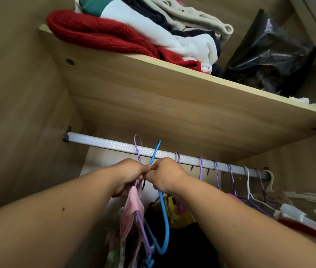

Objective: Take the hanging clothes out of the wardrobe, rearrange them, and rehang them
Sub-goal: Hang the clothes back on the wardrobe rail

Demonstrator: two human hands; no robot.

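shelf [153, 97] above rail | rail [114, 145] runs left-right, left end bare, further hangers [200, 167] on its right part | pink garment [132, 215] hangs below rail | purple hanger [138, 146] and blue hanger [156, 151]: necks upright, hooks crossed just above rail, seating not discernible | left hand [132, 175] pinches purple neck, right hand [164, 174] blue neck; hands touching just under rail, equally near

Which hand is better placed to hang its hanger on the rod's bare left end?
Probably left: the left hand grips the purple hanger nearest the bare end of the rod; the right hand holds the blue hanger further right.
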